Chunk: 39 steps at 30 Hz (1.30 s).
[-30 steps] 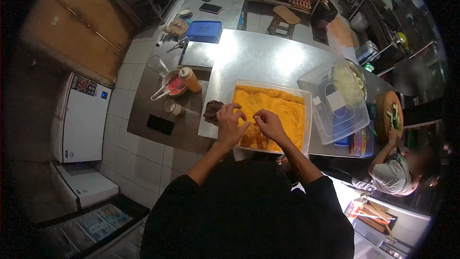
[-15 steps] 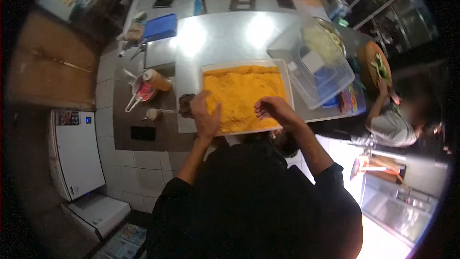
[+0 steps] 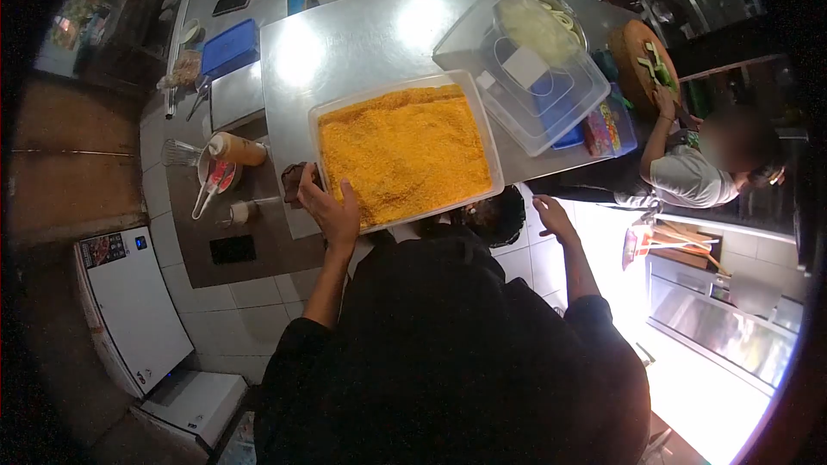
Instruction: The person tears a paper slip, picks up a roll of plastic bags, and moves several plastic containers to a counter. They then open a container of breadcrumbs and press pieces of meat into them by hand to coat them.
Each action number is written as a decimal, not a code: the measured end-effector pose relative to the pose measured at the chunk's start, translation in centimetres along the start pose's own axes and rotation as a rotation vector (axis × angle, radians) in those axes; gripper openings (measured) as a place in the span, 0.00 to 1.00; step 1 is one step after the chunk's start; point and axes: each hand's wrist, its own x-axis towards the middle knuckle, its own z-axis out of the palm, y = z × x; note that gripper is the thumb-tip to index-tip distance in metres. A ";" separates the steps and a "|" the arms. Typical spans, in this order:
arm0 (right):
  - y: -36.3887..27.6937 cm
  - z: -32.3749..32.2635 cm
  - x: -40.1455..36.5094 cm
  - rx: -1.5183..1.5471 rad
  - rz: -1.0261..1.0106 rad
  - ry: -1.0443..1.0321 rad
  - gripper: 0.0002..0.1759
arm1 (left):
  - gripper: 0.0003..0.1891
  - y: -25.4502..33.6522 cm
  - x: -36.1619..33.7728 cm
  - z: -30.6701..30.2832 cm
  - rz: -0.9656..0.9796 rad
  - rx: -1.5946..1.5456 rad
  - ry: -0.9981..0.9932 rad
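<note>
A clear plastic tub (image 3: 497, 151) full of orange-yellow crumbs (image 3: 405, 151) stands at the near edge of the metal table (image 3: 362, 26). My left hand (image 3: 334, 211) is at the tub's near left corner, thumb spread from the fingers, beside a dark brown crumpled thing (image 3: 295, 185). My right hand (image 3: 551, 215) hangs in the air off the table edge, to the right of the tub, with its fingers apart and nothing in it. Below the table edge, between tub and right hand, is a dark round container (image 3: 504, 217), partly hidden.
Clear lids (image 3: 560, 108) lie right of the tub, near a bowl of pale slices (image 3: 564, 21). A co-worker (image 3: 689, 172) is at a round board (image 3: 642, 43) with green pieces. To the left are a sauce bottle (image 3: 237, 150), a whisk (image 3: 179, 152) and a blue tray (image 3: 230, 47).
My right hand has left the space over the crumbs and moved right, off the table. My left hand has shifted left and down. The view has turned, and the tub appears tilted.
</note>
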 end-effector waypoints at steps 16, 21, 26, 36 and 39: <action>-28.9 13.1 -3.7 -0.196 -1.206 -0.376 0.38 | 0.20 -1.5 0.1 0.0 -0.140 -0.184 0.136; -31.8 23.8 -1.3 -0.400 -1.570 -0.167 0.63 | 0.20 -2.0 0.2 0.4 -0.207 -0.286 0.129; -30.2 25.0 -3.6 -0.759 -1.486 -0.143 0.60 | 0.21 -1.2 0.3 -0.5 -0.154 -0.170 0.130; -27.7 21.2 -3.3 -0.723 -1.424 -0.431 0.27 | 0.22 -2.2 -0.1 0.8 -0.165 -0.195 0.169; -28.0 20.0 -2.0 -0.574 -1.325 -0.482 0.24 | 0.22 -1.9 0.0 0.3 -0.152 -0.162 0.179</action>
